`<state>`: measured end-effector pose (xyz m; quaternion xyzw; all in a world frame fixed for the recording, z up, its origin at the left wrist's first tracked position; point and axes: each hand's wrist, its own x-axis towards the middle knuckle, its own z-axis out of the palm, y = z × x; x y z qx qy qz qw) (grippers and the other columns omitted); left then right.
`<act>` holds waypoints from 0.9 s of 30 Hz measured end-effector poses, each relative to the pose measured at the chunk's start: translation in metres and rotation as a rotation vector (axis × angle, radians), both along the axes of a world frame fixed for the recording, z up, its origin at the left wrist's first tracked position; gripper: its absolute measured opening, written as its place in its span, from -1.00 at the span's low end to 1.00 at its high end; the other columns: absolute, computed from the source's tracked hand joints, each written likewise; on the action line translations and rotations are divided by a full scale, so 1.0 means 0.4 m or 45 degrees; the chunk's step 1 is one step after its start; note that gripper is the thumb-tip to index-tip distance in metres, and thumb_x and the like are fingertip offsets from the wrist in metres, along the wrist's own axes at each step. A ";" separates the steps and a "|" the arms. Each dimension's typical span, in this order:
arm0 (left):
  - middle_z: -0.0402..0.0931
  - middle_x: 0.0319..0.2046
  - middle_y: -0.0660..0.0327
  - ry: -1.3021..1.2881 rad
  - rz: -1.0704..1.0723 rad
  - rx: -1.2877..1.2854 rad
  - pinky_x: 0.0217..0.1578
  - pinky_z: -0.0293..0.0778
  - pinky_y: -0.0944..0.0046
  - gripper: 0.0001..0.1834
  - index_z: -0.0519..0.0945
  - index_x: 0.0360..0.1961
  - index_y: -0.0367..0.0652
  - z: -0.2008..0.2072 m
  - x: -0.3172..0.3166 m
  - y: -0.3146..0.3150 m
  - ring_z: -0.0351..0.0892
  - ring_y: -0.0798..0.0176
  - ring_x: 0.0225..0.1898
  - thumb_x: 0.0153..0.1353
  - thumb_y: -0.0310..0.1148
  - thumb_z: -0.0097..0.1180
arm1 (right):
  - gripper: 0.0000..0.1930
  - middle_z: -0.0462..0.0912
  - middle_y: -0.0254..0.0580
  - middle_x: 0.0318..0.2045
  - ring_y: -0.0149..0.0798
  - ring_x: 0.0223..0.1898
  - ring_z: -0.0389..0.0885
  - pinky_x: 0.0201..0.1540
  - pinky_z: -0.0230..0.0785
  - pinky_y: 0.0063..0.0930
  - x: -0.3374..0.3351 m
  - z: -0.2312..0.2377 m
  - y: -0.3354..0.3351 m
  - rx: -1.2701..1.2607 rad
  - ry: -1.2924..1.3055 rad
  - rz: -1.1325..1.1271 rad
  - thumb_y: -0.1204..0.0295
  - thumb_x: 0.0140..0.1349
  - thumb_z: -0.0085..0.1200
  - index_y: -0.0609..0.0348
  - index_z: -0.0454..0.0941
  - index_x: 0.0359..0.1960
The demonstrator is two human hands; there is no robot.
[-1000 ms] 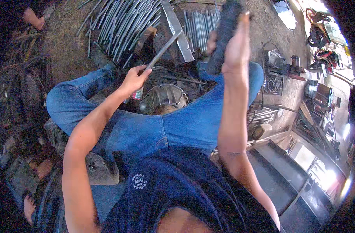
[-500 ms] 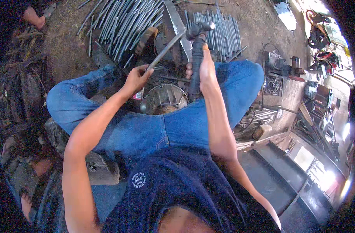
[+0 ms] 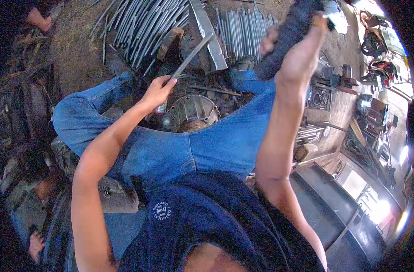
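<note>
A grey metal rod (image 3: 192, 56) slants up and away from my left hand (image 3: 159, 94), whose fingers are closed around its near end. The rod's far end lies over the edge of a slanting steel block (image 3: 208, 35). Raised at the upper right, my right hand (image 3: 299, 59) grips a hammer (image 3: 279, 51) by its thick, black-wrapped handle. The hammer's head is dark and smeared by motion near the top edge. Between my bent legs sits a round ribbed metal housing (image 3: 194, 109).
Beyond the block lie two heaps of metal rods, one left (image 3: 145, 31) and one right (image 3: 243, 34). A bench vise (image 3: 345, 79) stands at the right, with motorcycles (image 3: 380, 75) behind. Another person's foot (image 3: 40, 19) shows at the top left. Dark sheet panels (image 3: 315, 204) lie lower right.
My right hand has swung the hammer up and to the right, away from the rod and the block. My left hand keeps the rod in nearly the same place, its far end slightly lower.
</note>
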<state>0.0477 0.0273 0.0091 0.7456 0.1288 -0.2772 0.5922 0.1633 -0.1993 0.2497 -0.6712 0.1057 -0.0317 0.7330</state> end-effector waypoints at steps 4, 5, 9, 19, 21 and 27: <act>0.41 -0.58 0.29 -0.068 -0.043 0.064 -0.44 0.30 0.32 -0.61 0.55 -0.29 -0.31 0.034 0.013 -0.004 0.35 0.40 -0.50 0.31 -0.12 -0.01 | -0.36 0.36 -0.22 -0.71 -0.29 -0.73 0.32 -0.66 0.23 -0.36 0.016 -0.047 0.032 0.051 -0.025 -0.032 -0.26 0.27 -0.45 0.13 0.32 -0.41; 0.40 -0.59 0.29 -0.091 -0.052 0.076 -0.48 0.29 0.32 -0.60 0.55 -0.28 -0.32 0.031 0.010 0.003 0.34 0.41 -0.52 0.31 -0.11 0.00 | -0.35 0.37 -0.22 -0.72 -0.28 -0.74 0.33 -0.67 0.23 -0.35 0.012 -0.152 0.036 0.037 0.031 -0.002 -0.27 0.27 -0.43 0.13 0.34 -0.41; 0.37 -0.65 0.33 -0.152 0.133 0.052 -0.59 0.24 0.32 -0.59 0.55 -0.27 -0.32 -0.007 -0.013 -0.017 0.28 0.44 -0.61 0.30 -0.09 0.03 | -0.38 0.41 -0.23 -0.73 -0.30 -0.73 0.40 -0.68 0.30 -0.37 -0.057 -0.423 0.050 0.025 0.744 0.124 -0.22 0.30 -0.35 0.14 0.40 -0.39; 0.38 -0.59 0.38 0.030 0.093 -0.084 -0.62 0.30 0.37 -0.56 0.47 -0.07 -0.30 0.007 0.001 -0.018 0.36 0.46 -0.61 0.29 -0.08 0.04 | -0.41 0.44 -0.22 -0.69 -0.32 -0.73 0.39 -0.67 0.29 -0.41 -0.154 -0.391 -0.012 -0.046 1.019 0.119 -0.21 0.31 -0.31 0.11 0.38 -0.46; 0.40 -0.58 0.38 -0.032 0.109 0.001 -0.61 0.31 0.38 -0.53 0.45 -0.02 -0.31 0.001 -0.004 -0.018 0.37 0.46 -0.59 0.29 -0.08 0.04 | -0.40 0.43 -0.22 -0.69 -0.31 -0.72 0.39 -0.65 0.29 -0.39 -0.145 -0.353 0.009 -0.126 0.958 0.120 -0.21 0.32 -0.34 0.12 0.40 -0.45; 0.40 -0.61 0.33 -0.091 0.023 -0.001 -0.62 0.26 0.34 -0.62 0.54 -0.11 -0.29 0.020 -0.004 -0.013 0.33 0.43 -0.63 0.29 -0.15 0.06 | -0.34 0.36 -0.26 -0.72 -0.38 -0.75 0.32 -0.68 0.23 -0.44 -0.045 -0.059 0.005 -0.015 0.310 0.139 -0.28 0.29 -0.46 0.12 0.34 -0.41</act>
